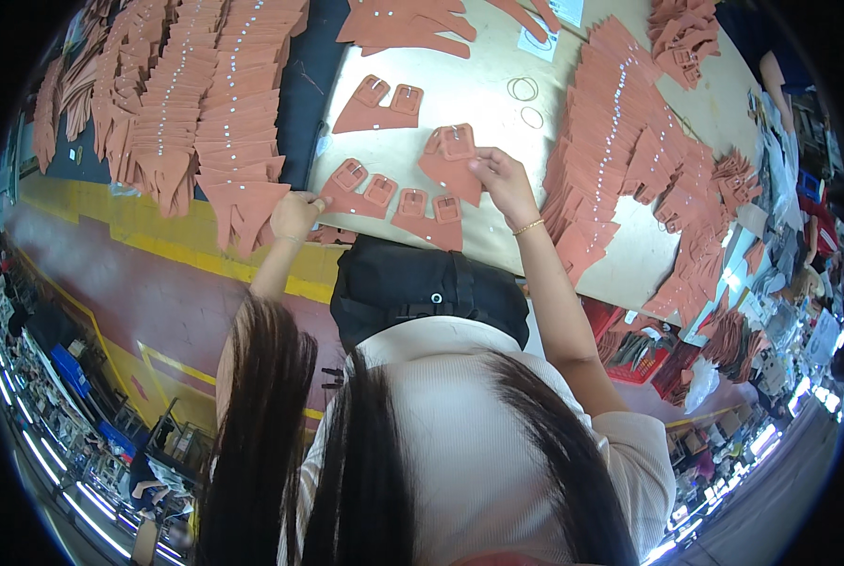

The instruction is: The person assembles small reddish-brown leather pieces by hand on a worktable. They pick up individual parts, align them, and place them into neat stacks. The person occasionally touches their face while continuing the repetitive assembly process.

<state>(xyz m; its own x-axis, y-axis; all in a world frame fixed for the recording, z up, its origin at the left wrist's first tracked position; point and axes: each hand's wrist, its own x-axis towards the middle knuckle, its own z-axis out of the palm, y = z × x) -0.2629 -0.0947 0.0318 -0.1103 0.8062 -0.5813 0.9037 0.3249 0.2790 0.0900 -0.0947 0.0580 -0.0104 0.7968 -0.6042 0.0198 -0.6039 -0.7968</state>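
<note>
Between the thumb and fingers of my right hand (505, 182) is a coral shoe-upper piece (452, 175) with covered square buckles, held over the pale table. At the table's left edge, my left hand (294, 215) has its fingertips closed on the corner of another buckled piece (349, 202), which lies flat. Beside that one lies a third buckled piece (429, 226), close to my body. Farther back is one more piece (375, 116) with two buckles upright along its top edge.
Overlapping rows of coral pieces (596, 132) line the table's right side. More rows (238, 104) hang over a dark surface at left. Rubber bands (524, 90) lie on the pale tabletop (497, 57). A black waist bag (422, 288) sits at my waist; a red crate (639, 358) stands below right.
</note>
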